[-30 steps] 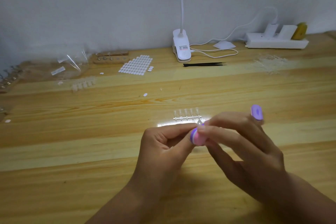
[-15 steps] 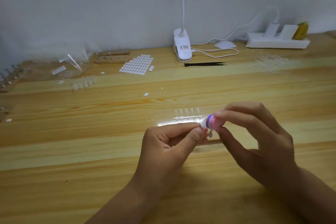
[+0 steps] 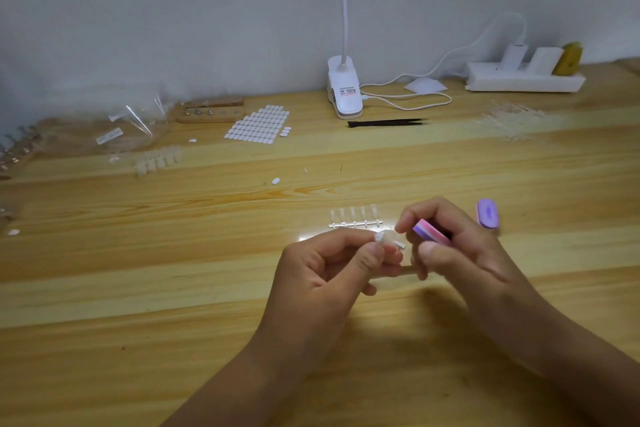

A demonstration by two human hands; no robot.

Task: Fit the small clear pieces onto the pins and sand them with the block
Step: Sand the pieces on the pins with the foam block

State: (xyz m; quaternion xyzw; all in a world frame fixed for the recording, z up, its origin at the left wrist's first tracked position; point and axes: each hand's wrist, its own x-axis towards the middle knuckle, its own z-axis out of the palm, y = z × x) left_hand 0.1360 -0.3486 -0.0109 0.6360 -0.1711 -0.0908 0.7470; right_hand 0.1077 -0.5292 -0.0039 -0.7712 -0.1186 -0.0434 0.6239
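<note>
The label (image 3: 348,91) on the lamp clip (image 3: 345,106) is unreadable. The left hand (image 3: 329,274) pinches a clear piece (image 3: 381,237) on a pin (image 3: 400,245) above the bench (image 3: 173,253); the right hand (image 3: 460,253) grips the pink-and-purple striped block (image 3: 431,232) just beside it.

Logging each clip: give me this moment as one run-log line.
left hand: pinches clear piece | right hand: grips sanding block beside it | strip of clear pieces: on table beyond hands
</note>
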